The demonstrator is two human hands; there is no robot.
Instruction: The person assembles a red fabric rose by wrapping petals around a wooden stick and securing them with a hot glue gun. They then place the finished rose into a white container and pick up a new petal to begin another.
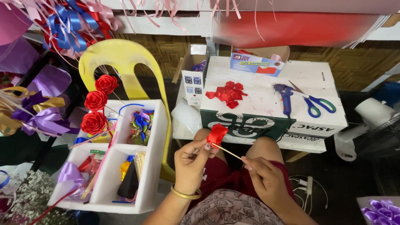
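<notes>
My left hand (192, 161), with a gold bangle on the wrist, pinches a red ribbon petal (217, 134) wound around the tip of a thin wooden stick (228, 151). My right hand (262, 175) grips the stick's lower end. Both hands hover over my lap. Just beyond them stands a white cardboard box (266, 109) used as a work surface. On it lie a pile of red ribbon pieces (227, 93), a blue glue gun (285, 96) and scissors (316, 103) with blue and green handles.
A white foam tray (155, 155) at my left rests on a yellow plastic chair (121, 59); it holds three finished red ribbon roses (96, 101), ribbon scraps and sticks. Purple and gold bows (38, 112) lie further left. A white fan (375, 125) stands at right.
</notes>
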